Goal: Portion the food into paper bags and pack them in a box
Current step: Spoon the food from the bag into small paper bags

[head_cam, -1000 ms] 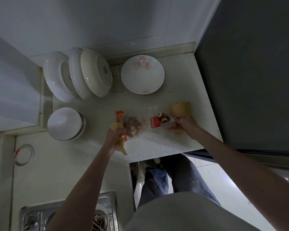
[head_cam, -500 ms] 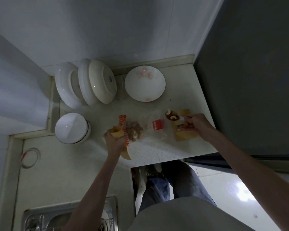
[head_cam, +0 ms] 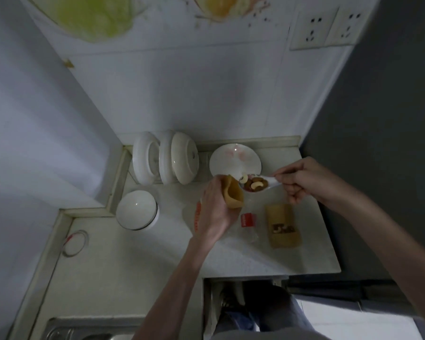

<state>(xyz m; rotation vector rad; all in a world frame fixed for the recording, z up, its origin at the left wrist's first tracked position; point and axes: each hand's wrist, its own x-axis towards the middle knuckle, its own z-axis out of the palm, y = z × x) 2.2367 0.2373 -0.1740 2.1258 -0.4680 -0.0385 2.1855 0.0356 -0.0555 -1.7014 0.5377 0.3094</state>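
**Spoon of nuts at the bag's mouth**

The left hand (head_cam: 215, 212) grips a small brown paper bag (head_cam: 233, 193), mouth open rightward. The right hand (head_cam: 302, 179) pinches a white plastic spoon (head_cam: 268, 184) heaped with mixed nuts (head_cam: 253, 184), its bowl touching the bag's rim. A second brown paper bag (head_cam: 282, 225) lies flat on the pale countertop (head_cam: 255, 256).

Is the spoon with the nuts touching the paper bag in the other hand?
Cannot tell. In the head view the spoon sits right at the mouth of the paper bag held by the left hand, with no plain gap or contact.
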